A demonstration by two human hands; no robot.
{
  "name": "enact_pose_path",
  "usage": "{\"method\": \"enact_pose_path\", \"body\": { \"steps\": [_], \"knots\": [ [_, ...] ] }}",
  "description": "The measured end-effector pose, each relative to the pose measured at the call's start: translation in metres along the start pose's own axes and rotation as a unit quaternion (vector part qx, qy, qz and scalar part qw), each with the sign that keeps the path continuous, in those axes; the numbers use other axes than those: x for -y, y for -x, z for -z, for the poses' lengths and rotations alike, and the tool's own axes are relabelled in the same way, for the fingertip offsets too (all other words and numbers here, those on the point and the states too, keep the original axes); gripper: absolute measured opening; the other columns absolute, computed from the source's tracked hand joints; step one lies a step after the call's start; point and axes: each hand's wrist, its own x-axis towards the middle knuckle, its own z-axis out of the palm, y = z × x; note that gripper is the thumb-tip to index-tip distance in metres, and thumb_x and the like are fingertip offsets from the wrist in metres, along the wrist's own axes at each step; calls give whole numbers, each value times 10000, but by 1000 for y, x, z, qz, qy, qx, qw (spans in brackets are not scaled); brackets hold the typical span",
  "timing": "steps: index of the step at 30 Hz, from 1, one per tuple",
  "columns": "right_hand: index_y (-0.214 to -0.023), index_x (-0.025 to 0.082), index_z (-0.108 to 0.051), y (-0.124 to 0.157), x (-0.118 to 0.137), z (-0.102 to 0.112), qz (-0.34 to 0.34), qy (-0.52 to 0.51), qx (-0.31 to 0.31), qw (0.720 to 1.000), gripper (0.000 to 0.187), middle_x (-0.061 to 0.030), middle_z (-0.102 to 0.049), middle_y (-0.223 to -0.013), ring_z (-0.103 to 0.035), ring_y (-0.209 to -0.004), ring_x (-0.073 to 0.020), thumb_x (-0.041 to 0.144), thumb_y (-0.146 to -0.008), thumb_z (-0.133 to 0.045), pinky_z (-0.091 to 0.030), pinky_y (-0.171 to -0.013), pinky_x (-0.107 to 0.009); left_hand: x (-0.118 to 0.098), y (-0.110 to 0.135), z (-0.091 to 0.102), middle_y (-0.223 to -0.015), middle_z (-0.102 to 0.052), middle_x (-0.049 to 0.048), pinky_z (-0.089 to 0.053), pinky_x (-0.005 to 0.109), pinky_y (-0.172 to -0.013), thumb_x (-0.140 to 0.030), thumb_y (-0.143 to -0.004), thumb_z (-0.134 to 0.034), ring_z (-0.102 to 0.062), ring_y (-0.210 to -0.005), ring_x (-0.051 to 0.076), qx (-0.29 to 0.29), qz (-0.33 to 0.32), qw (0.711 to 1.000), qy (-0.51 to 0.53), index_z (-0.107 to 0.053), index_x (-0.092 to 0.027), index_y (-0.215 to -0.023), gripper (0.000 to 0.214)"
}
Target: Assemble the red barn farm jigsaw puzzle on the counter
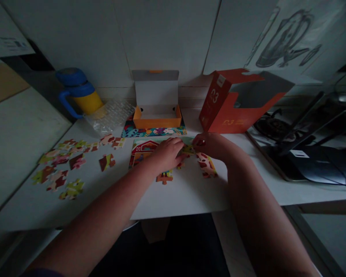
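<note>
A partly joined jigsaw (144, 151) with a red barn picture lies on a white board (184, 196) on the table. My left hand (167, 153) rests on its joined pieces, fingers curled and pressed down. My right hand (209, 145) meets it from the right, fingertips pinched on a greenish puzzle piece (188, 149) at the jigsaw's upper edge. A cow-patterned stretch of joined pieces (207, 165) lies under my right wrist. Several loose puzzle pieces (66, 165) are scattered to the left.
An open orange and white box (157, 111) stands behind the jigsaw on a flowery lid. An orange carton (233, 102) lies on its side at the right. A blue and yellow jug (79, 92) and clear plastic wrap (111, 114) sit back left. A stove (305, 150) fills the right.
</note>
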Motion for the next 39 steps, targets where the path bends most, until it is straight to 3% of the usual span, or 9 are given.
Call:
{"method": "enact_pose_path", "body": {
  "steps": [5,9,19,24,31,36,39],
  "knots": [
    [-1162,215,-777,2,0,0,-3,-24,8,1000,236,-76,-845,-1046,-762,-892,-217,293,-941,-754,-531,-782,-294,-3,-1,-2,-1180,-734,148,-567,473,-1050,-251,-1005,-752,-684,-1163,325,-4,18,1000,-3,-749,-131,-1097,152],
    [-1137,214,-789,0,-6,-2,-12,-17,6,1000,225,-53,-840,-1016,-757,-877,-192,171,-929,-714,-518,-776,-259,-6,-6,-6,-1114,-736,138,-580,459,-998,-278,-999,-763,-681,-1114,318,-19,28,999,-19,-758,-140,-1036,143],
    [-1141,216,-814,-2,-6,-4,-16,47,-21,999,309,-63,-842,-1037,-747,-877,-195,110,-945,-600,-481,-754,-263,-6,-10,-17,-1201,-754,124,-567,482,-1073,-205,-1013,-698,-676,-1182,306,-30,-6,999,-14,-801,-172,-1139,166],
    [-1142,207,-805,-1,-2,-3,-18,46,-11,999,303,-66,-842,-1029,-747,-862,-186,127,-975,-566,-474,-754,-257,-8,-12,-19,-1218,-785,106,-563,469,-1089,-130,-1019,-637,-699,-1195,277,-20,-36,999,17,-814,-207,-1194,262],
    [-1106,192,-798,-3,1,-4,-21,65,-14,998,290,-83,-839,-1027,-743,-869,-195,168,-1000,-529,-458,-745,-264,-17,-11,-17,-1262,-790,131,-568,481,-1047,-156,-1054,-570,-701,-1199,306,10,-38,998,-40,-801,-150,-1274,319],
    [-1049,185,-786,-7,4,-9,-37,61,2,997,280,-101,-819,-925,-726,-782,-210,284,-1012,-526,-441,-698,-292,-27,-4,-17,-1177,-799,148,-572,489,-950,-247,-1100,-537,-736,-1114,313,13,-54,995,-83,-804,-128,-1209,311],
    [-1031,219,-782,-12,-4,-19,-43,24,16,999,232,-77,-813,-884,-736,-769,-227,339,-932,-610,-459,-697,-310,-25,-3,-18,-1113,-805,145,-572,454,-894,-250,-1104,-529,-761,-1028,289,25,-65,993,-94,-824,-129,-1091,319]
  ]
}}
